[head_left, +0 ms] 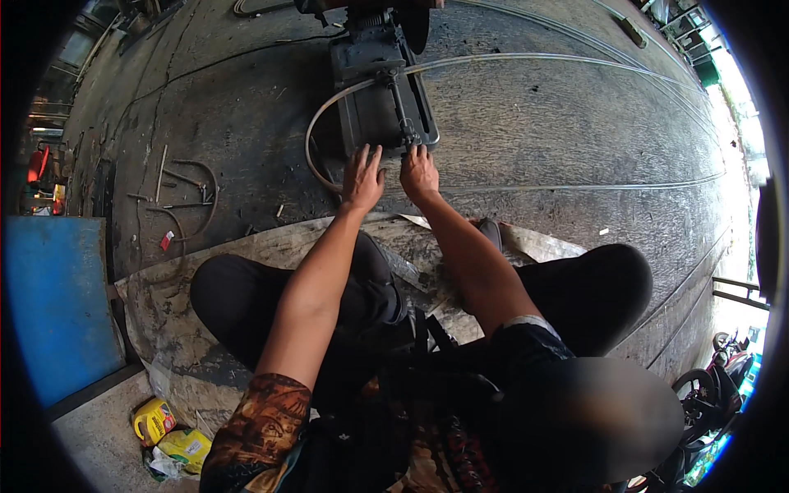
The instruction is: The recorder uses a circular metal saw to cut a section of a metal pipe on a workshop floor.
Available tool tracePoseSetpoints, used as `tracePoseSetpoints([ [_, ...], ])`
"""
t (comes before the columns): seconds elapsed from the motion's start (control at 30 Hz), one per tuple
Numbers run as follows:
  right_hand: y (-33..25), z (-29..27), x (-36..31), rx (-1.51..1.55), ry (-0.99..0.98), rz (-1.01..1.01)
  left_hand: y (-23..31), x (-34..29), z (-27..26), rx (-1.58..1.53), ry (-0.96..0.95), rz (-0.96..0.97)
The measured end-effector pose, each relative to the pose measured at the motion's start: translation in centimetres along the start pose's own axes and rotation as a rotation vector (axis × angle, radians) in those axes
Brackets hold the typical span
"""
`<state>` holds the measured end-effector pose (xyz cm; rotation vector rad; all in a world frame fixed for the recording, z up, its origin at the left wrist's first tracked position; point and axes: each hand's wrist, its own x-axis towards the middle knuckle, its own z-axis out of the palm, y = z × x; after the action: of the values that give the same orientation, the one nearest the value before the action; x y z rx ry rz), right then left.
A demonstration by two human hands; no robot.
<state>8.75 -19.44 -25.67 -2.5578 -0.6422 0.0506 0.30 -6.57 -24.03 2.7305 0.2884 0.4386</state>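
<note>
A cut-off saw (pixel 370 57) stands on the floor ahead of me, its dark disc (pixel 413 29) at the top edge of the view. Thin metal rods (pixel 526 57) run in from the right through its vise (pixel 389 78), and a curved end (pixel 311 135) bends round toward me on the left. My right hand (pixel 419 174) has its fingers curled at the near end of the vise screw (pixel 401 107), closed on the handle there. By the near edge of the saw's base (pixel 353 123), my left hand (pixel 362 177) lies with fingers stretched out, holding nothing.
Bent rod pieces (pixel 209 177) and a small red packet (pixel 167 240) lie on the floor at left. More long rods (pixel 592 187) stretch off to the right. A worn sheet (pixel 197 345) lies under my legs. A blue panel (pixel 57 296) and yellow bags (pixel 156 423) are leftward, a motorcycle (pixel 707 394) lower right.
</note>
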Motion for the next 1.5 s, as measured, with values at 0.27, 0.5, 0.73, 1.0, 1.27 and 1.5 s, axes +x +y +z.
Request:
tracePoseSetpoints([
  [0.27, -0.6, 0.4, -0.7, 0.104, -0.012, -0.020, 1.6, -1.3, -0.9, 0.024, -0.053, 0.044],
  [0.5, 2.7, 0.6, 0.6, 0.511, 0.110, 0.710, 2.7, -1.4, -1.9, 0.035, -0.082, 0.037],
  [0.73, -0.1, -0.2, -2.1, 0.150, -0.046, 0.074, 0.7, -3.3, -3.0, 0.052, -0.103, 0.010],
  [1.0, 2.0, 1.3, 0.1, 0.630, 0.080, 0.515, 1.5, -2.7, -4.8, 0.047, -0.134, -0.005],
  [1.27, 1.0, 1.6, 1.1, 0.463, 0.073, 0.300, 0.9, -2.6, -4.5, 0.041, -0.165, 0.009],
  [1.5, 1.0, 6.9, 1.2, 1.843, -0.004, 1.000, -1.2, -3.7, -4.1, 0.049, -0.204, -0.057],
])
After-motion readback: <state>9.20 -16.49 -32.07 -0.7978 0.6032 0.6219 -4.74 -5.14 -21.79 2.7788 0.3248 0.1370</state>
